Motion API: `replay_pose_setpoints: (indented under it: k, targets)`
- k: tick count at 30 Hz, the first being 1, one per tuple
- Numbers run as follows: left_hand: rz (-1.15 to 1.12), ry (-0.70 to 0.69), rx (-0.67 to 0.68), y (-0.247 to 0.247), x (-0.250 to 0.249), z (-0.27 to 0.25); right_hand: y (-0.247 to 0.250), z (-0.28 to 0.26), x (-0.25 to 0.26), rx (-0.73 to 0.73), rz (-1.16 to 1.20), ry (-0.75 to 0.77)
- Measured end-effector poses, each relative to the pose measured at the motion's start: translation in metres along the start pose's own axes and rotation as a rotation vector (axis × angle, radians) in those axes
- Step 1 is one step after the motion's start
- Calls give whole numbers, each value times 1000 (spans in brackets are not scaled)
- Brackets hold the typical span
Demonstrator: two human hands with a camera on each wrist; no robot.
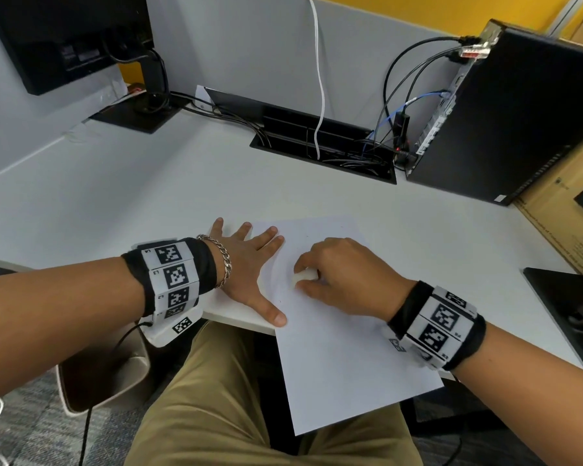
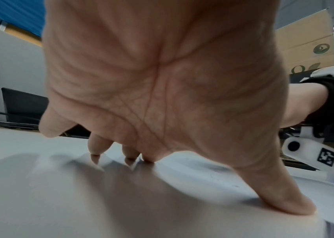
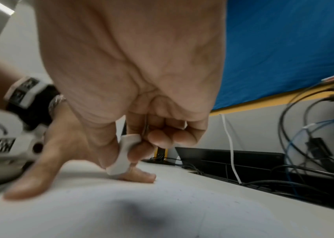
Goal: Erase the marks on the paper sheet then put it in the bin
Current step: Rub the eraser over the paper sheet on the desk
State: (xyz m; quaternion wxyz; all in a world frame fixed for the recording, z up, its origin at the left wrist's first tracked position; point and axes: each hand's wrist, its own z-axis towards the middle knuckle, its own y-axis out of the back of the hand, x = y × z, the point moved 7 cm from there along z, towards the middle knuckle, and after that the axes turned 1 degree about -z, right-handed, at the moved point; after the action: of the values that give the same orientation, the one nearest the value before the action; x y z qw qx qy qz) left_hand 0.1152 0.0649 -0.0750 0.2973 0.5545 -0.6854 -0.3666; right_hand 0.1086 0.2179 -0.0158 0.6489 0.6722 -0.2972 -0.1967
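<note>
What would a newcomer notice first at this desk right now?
Front and centre, the right hand pinches a white eraser against the white paper sheet, which hangs over the desk's near edge above the person's lap. The left hand lies spread flat across the sheet's left edge, pinning it. Behind them, a black computer tower stands at the far right beside an open cable tray full of wires.

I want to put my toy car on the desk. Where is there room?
Bare desk lies between the left hand and the monitor stand, and between the paper sheet and computer tower. The cable tray is crowded.
</note>
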Motion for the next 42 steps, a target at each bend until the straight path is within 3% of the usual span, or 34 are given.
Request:
replay_pose_setpoints:
  k: [3, 11, 15, 18, 21, 26, 37, 42]
  targets:
    - [14, 9, -4, 1, 0, -4, 7, -19, -10, -53, 39, -74]
    - [123, 83, 0, 5, -4, -23, -14, -48, -31, 5, 17, -151]
    - [203, 57, 26, 10, -11, -36, -12, -46, -48, -16, 19, -187]
    - [190, 12, -55, 25, -20, -35, -12, -42, -57, 1, 25, -203]
    - [98, -99, -86, 34, -26, -20, -10, -39, -57, 12, 10, -189]
    - [106, -274, 34, 39, -27, 9, -8, -33, -40, 16, 83, -144]
    - [174, -249, 120, 42, -25, 29, -11, -16, -35, -2, 52, -182]
    - [193, -243, 104, 38, -23, 34, -21, -24, -10, 37, 50, -48]
